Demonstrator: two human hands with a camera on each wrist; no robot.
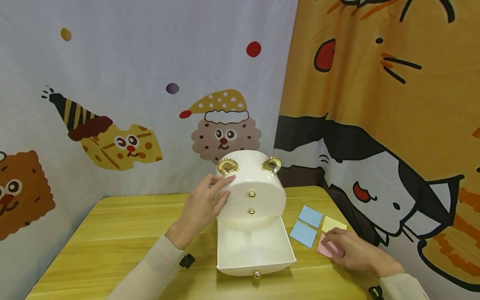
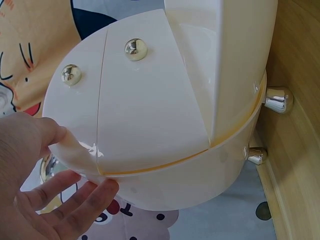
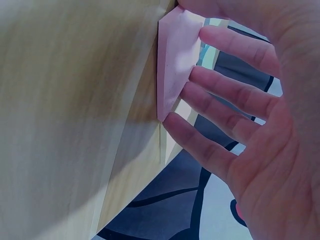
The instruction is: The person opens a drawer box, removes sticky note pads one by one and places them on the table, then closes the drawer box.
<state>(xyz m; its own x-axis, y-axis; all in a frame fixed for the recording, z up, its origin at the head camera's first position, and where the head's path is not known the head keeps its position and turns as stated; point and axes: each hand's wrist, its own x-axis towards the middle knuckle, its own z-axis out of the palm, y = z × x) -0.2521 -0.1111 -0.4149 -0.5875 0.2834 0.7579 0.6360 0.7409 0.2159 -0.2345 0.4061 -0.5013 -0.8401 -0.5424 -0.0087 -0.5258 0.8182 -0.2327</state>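
A white storage box (image 1: pixel 253 171) with gold ears stands on the table, its bottom drawer (image 1: pixel 255 241) pulled out. Two upper drawers with gold knobs are closed. My left hand (image 1: pixel 204 208) rests against the box's upper left edge; in the left wrist view its thumb (image 2: pixel 50 131) touches the front and its fingertips the curved side. Right of the box, my right hand (image 1: pixel 350 250) holds a pink sticky note pad (image 1: pixel 329 249) by its edges. In the right wrist view, the fingers lie along one edge of the pad (image 3: pixel 177 60), the thumb partly out of frame.
Two blue sticky note pads (image 1: pixel 303 233) and a yellow one (image 1: pixel 334 223) lie beside the pink pad. The wood-grain table (image 1: pixel 123 241) backs onto cartoon-printed curtains (image 1: pixel 131 54). The drawer's front reaches toward me, between my arms.
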